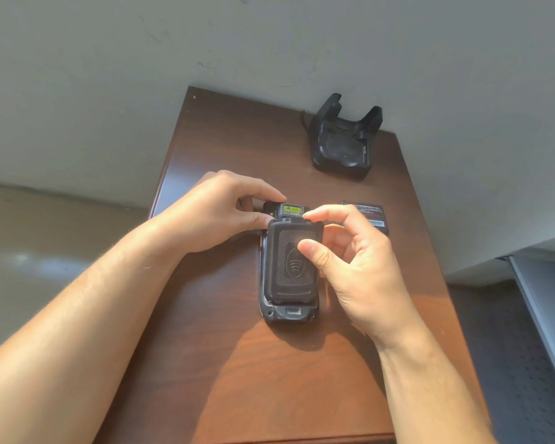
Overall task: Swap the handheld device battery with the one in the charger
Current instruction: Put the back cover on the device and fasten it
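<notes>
1. You are at the battery cover (291, 261): it lies on the back of the handheld device (287, 307), which rests face down on the wooden table (212, 139). Whether you are seating it or freeing it cannot be told.
2. Your left hand (218, 213) pinches the device's top left corner between thumb and forefinger, steadying it.
3. Your right hand (350, 261) holds nothing; its forefinger touches the cover's top edge and its thumb hovers over the ribbed panel.
4. A loose battery (370, 214) lies just right of the device, and the charger cradle (345, 139) stands well apart with its device bay vacant.
5. Next, I judge, the cover needs an even press or slide along its top latch while your left hand braces.
</notes>
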Demonstrator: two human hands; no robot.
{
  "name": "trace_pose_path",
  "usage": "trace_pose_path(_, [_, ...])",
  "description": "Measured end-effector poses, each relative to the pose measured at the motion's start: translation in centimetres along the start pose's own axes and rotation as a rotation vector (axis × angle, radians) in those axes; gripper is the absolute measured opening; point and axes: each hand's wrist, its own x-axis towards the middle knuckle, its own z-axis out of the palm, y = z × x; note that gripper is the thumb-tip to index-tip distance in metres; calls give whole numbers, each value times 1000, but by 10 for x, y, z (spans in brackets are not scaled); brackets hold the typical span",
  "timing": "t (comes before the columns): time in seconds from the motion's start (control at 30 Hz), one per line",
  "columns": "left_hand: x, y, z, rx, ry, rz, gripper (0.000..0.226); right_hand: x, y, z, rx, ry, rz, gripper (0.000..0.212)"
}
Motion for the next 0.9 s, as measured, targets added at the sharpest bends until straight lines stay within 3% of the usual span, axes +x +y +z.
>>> trace_pose_path(0.6, [-3,3,-4,39,2,16,31,5,25,-7,-445,-6,-55,31])
trace_pose_path(0.9, [-2,4,-3,29,2,1,26,4,21,-6,-510,20,-67,41])
